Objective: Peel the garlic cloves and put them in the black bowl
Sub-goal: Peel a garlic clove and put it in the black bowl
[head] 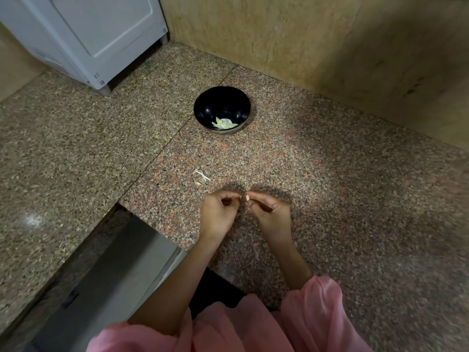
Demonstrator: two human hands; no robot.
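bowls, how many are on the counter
1. The black bowl stands on the granite counter near the back wall, beyond both hands, with a few peeled garlic cloves lying in its bottom. No other bowl shows in this view.

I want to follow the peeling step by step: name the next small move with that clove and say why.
Probably finish stripping the skin: the right hand pinches a small clove at its fingertips, and the left hand pinches right beside it. Peeled cloves already lie in the bowl, skins on the counter.
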